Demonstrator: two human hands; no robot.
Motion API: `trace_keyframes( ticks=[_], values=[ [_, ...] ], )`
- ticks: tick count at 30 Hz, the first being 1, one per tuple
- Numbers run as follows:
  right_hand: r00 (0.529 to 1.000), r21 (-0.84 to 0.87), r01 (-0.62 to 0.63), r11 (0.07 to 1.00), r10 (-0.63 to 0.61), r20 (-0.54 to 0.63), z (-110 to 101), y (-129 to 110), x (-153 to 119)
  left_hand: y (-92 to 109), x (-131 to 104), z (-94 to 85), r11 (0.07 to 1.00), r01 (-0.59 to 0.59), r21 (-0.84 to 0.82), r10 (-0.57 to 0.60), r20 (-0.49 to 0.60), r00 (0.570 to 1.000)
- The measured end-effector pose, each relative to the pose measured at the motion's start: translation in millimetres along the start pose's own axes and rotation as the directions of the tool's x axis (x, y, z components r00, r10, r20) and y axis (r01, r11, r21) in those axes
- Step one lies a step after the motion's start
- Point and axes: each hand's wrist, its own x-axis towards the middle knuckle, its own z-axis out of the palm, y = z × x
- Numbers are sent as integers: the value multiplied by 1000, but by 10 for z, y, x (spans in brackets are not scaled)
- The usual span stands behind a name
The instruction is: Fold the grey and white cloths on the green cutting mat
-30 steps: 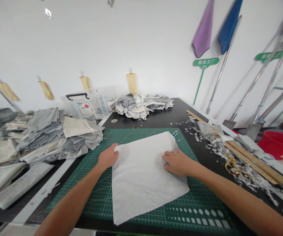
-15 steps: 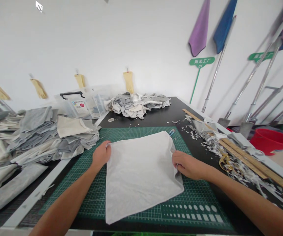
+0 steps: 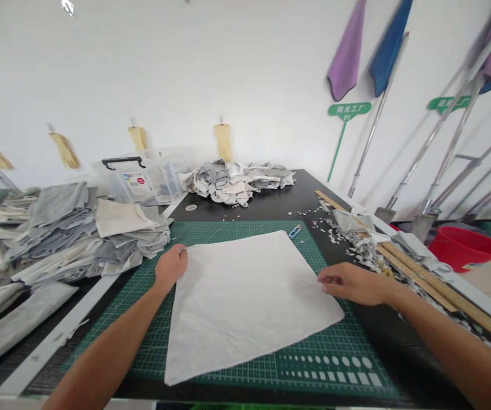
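A pale grey-white square cloth [image 3: 249, 302] lies spread nearly flat, with faint creases, on a green cutting mat [image 3: 334, 373]. My left hand [image 3: 172, 265] pinches the cloth's far left corner between thumb and fingers. At the right edge, my right hand [image 3: 351, 283] rests with half-curled fingers apart from the thumb; no fold of cloth shows between them. Just beyond the cloth's far right corner is a small blue tool [image 3: 295, 231], perhaps thread snips.
Stacked grey and cream cloths [image 3: 57, 228] fill the left side, before a clear plastic box [image 3: 136, 182]. A rag heap [image 3: 236, 182] lies at the back. Wooden strips [image 3: 416, 276] and fabric scraps [image 3: 362, 250] line the right edge; a red bucket [image 3: 467, 250] stands beyond.
My right hand has moved right, drawing the cloth's right side out flatter, and its fingers have loosened. The left corner has shifted slightly left in my left hand. More of the blue tool shows.
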Motion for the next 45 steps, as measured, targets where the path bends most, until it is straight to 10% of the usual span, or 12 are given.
trace_keyframes(
  ticks=[6, 16, 31, 45],
  values=[
    [965, -304, -132, 943, 53, -257, -183, 86, 683, -11, 36, 46, 999, -29, 16, 28, 14, 1000],
    [912, -354, -400, 846, 327, -247, -127, 461, 1939, -72, 112, 106, 996, -63, 56, 61, 32, 998],
    [895, -341, -433, 834, 354, -270, -33, 627, 2116, -101, 119, 98, 997, -70, 40, 69, 33, 997],
    [816, -256, -219, 942, 33, -577, -424, 377, 1858, -129, 284, -134, 943, -108, -316, 90, -73, 993]
  ],
)
